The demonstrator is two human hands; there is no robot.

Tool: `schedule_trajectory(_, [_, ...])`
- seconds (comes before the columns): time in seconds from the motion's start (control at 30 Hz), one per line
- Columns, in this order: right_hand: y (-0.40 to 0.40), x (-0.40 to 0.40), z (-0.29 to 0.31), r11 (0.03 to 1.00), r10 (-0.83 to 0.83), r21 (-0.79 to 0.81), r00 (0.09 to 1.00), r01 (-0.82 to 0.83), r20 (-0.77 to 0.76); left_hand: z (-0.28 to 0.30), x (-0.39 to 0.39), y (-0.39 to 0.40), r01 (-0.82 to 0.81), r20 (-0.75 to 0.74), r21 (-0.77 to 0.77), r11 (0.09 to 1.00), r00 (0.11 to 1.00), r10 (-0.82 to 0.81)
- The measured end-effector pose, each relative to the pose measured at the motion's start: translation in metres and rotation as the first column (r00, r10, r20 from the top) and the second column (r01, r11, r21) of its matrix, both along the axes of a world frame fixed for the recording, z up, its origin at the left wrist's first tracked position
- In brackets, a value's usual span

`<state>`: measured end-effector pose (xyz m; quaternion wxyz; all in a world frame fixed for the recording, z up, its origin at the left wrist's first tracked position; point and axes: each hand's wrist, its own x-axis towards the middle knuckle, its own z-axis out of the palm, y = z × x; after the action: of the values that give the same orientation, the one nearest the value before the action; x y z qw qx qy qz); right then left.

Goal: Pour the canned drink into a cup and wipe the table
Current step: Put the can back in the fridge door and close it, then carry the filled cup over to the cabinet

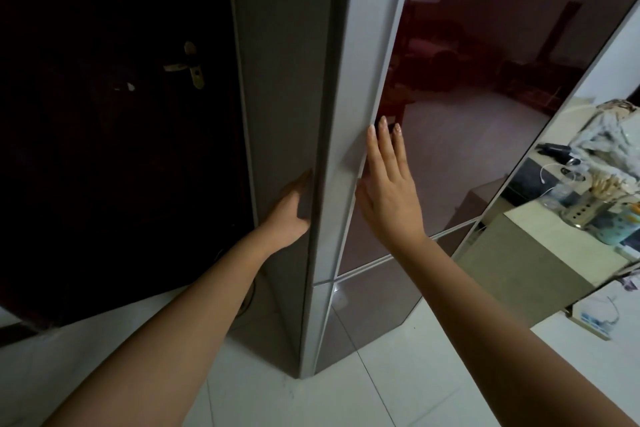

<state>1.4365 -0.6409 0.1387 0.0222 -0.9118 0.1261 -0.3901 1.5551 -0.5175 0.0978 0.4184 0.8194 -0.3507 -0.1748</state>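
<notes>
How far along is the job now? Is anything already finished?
Nothing looks done: no can or cup is in view. In hand: the left hand is at the side seam of the fridge door, fingers hidden, and the right hand lies flat on its front. Left: fetching the can, pouring, wiping.

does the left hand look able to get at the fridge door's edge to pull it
Likely yes: the left hand is at the dark seam behind the fridge door, its fingers tucked out of sight into it. Nothing lies between; the right hand rests flat on the glossy front.
</notes>
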Motion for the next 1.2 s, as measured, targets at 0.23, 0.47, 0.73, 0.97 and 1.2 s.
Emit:
schedule_trajectory(0.23, [0.024, -0.030, -0.005, 0.992, -0.029, 0.120, 0.998, 0.036, -0.056, -0.009, -0.026, 0.047, 0.124, 0.162, 0.221, 0.967, 0.974, -0.162])
schedule_trajectory(0.47, [0.057, -0.108, -0.048, 0.980, -0.109, 0.137, 0.962, 0.146, -0.251, -0.031, -0.063, 0.083, 0.227, 0.289, 0.454, 0.861, 0.877, -0.384])
schedule_trajectory(0.73, [0.086, -0.224, -0.091, 0.919, -0.280, 0.139, 0.860, 0.368, -0.426, -0.036, -0.145, 0.073, 0.398, 0.410, 0.491, 0.775, 0.679, -0.608])
schedule_trajectory(0.97, [0.117, -0.346, -0.110, 0.799, -0.454, 0.104, 0.708, 0.592, -0.541, -0.052, -0.245, 0.052, 0.516, 0.474, 0.564, 0.645, 0.437, -0.765])
schedule_trajectory(1.2, [0.160, -0.485, -0.119, 0.607, -0.587, 0.119, 0.544, 0.786, -0.599, -0.066, -0.371, 0.042, 0.660, 0.459, 0.535, 0.528, 0.298, -0.837])
